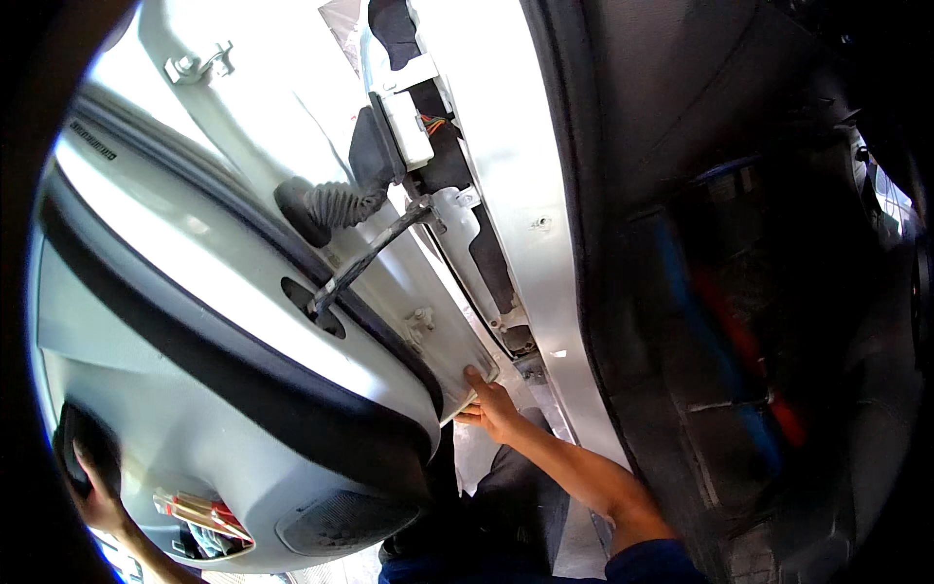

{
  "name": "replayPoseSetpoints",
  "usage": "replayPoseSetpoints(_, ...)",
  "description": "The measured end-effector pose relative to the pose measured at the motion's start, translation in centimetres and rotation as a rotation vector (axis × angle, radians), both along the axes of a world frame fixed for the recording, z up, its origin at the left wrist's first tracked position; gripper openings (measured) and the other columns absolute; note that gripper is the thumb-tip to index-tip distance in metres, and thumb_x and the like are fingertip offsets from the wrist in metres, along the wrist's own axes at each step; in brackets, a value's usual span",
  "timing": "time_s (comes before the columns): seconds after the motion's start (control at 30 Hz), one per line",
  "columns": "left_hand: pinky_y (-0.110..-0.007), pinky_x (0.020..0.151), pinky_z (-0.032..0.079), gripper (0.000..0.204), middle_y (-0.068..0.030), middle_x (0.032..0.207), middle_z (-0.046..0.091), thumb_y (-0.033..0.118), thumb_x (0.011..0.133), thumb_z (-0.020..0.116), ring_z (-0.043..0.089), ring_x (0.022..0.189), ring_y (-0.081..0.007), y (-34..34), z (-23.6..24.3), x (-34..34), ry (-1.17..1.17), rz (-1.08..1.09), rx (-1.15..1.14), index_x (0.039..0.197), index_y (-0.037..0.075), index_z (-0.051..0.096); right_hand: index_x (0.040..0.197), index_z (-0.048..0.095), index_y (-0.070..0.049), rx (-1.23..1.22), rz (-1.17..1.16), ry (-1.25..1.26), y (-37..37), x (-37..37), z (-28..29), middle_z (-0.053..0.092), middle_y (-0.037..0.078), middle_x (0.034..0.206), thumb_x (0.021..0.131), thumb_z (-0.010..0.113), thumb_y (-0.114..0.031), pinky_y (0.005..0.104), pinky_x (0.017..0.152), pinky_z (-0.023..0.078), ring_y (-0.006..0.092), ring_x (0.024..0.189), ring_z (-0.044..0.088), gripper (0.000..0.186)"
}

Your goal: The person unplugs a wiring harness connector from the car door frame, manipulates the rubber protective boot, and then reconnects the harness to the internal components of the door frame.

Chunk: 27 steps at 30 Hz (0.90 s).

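The main hazard seems to be a pinch: if the white metal car door with pale grey inner trim (204,243) swings toward the long silver-white metal body pillar (535,224), the right hand (494,409), working in the gap between them, could be caught. A pull from the left hand (100,501), or a knock to the door, might cause that. The smooth painted edge could also let the right fingers slip. Farther from the right hand, up the gap, a ribbed black rubber boot (341,206) and a dark metal check bar (365,258) bridge the door side and the body; forcing the door too far could strain them. A hard jolt might tip out the red and pale items (209,511) in the door pocket, just right of the left hand.

The right hand pinches the door's lower corner, its thumb on top and fingers curled beneath. The left hand is against a dark, rounded handle piece (73,443) on the trim; shade and the picture's rim hide how tightly its fingers close. The door lies between both hands.
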State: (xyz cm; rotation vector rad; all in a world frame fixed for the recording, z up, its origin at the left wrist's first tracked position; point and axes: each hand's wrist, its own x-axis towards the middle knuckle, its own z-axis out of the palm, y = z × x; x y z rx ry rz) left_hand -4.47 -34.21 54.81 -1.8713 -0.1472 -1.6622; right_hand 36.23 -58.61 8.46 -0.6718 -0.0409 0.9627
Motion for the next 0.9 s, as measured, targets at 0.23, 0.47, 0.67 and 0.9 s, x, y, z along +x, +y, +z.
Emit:
replayPoseSetpoints(0.23, -0.035, 0.099, 0.049, 0.039, -0.0121, 0.123, 0.066, 0.013, 0.092, 0.070, 0.063, 0.112, -0.0231, -4.5, -1.2, 0.9, 0.010, 0.082, 0.009, 0.127, -0.001, 0.062, 0.128, 0.049, -0.001, -0.070, -0.031, -0.056, -1.6, 0.4, 0.2, 0.064, 0.016, 0.117, 0.080, 0.068, -0.067, 0.0489, 0.090, 0.056, 0.0313, 0.106, 0.066, 0.084)
replayPoseSetpoints(0.47, -0.036, 0.100, 0.047, 0.038, -0.0149, 0.121, 0.066, 0.014, 0.090, 0.071, 0.062, 0.112, -0.0250, -6.4, -2.0, 2.3, -0.050, 0.196, 0.029, 0.124, -0.002, 0.063, 0.129, 0.047, -0.004, -0.100, -0.039, -0.034, -1.3, 1.0, -0.5, 0.063, 0.015, 0.119, 0.075, 0.073, -0.066, 0.0475, 0.084, 0.059, 0.0319, 0.103, 0.067, 0.086)
replayPoseSetpoints(0.67, -0.037, 0.099, 0.047, 0.038, -0.0144, 0.120, 0.067, 0.018, 0.090, 0.071, 0.063, 0.112, -0.0268, -8.7, -1.6, 3.7, -0.060, 0.227, -0.033, 0.124, 0.001, 0.064, 0.129, 0.048, -0.007, -0.105, -0.037, -0.017, -0.9, 1.4, -0.9, 0.062, 0.014, 0.120, 0.077, 0.072, -0.064, 0.0448, 0.079, 0.060, 0.0302, 0.099, 0.068, 0.081)
replayPoseSetpoints(0.9, -0.038, 0.098, 0.050, 0.039, -0.0136, 0.121, 0.068, 0.017, 0.089, 0.073, 0.064, 0.111, -0.0264, -8.2, -1.6, 3.2, -0.023, 0.197, 0.051, 0.124, 0.002, 0.064, 0.133, 0.045, -0.007, -0.140, -0.080, -0.017, -0.2, 0.9, -1.5, 0.064, 0.015, 0.119, 0.081, 0.064, -0.069, 0.0486, 0.086, 0.056, 0.0315, 0.104, 0.067, 0.083)
